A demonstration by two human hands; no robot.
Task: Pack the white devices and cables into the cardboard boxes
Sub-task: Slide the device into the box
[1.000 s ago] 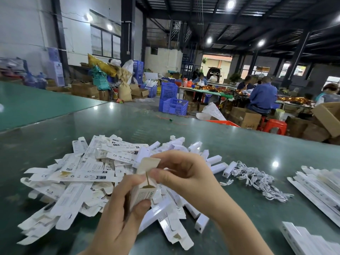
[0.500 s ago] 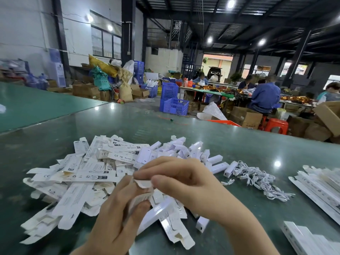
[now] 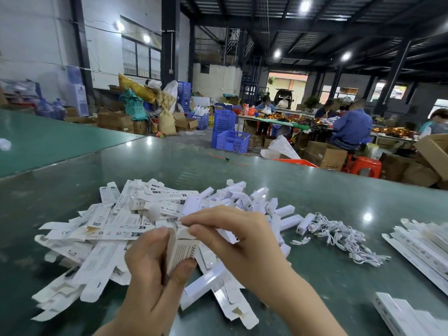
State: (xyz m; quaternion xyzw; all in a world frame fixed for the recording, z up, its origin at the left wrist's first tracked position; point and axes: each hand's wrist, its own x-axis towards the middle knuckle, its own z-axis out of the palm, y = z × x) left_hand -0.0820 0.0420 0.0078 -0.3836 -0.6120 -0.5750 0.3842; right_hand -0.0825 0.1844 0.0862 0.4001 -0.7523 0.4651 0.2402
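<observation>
A person's left hand (image 3: 150, 270) grips a small white cardboard box (image 3: 181, 248) upright, thumb on its printed front, fingers curled round the far side. The right hand (image 3: 232, 236) curls over the box's top end, fingertips pinching the top flap (image 3: 184, 230) as if folding it down. Whether a device is inside cannot be seen.

Just behind and left of the held box lies a heap of flat, unfolded cartons (image 3: 106, 238). Behind and right of it sits a cluster of white devices (image 3: 254, 202), short blocky sticks. Farther right of the box lies a tangle of thin white cables (image 3: 339, 238), all on a green table (image 3: 315, 195).

The box looks light and thin-walled, likely to crush if squeezed mid-panel; holding its long edges seems safest. The devices look rigid and smooth, best pinched across their sides. The cables look limp and prone to snagging.
</observation>
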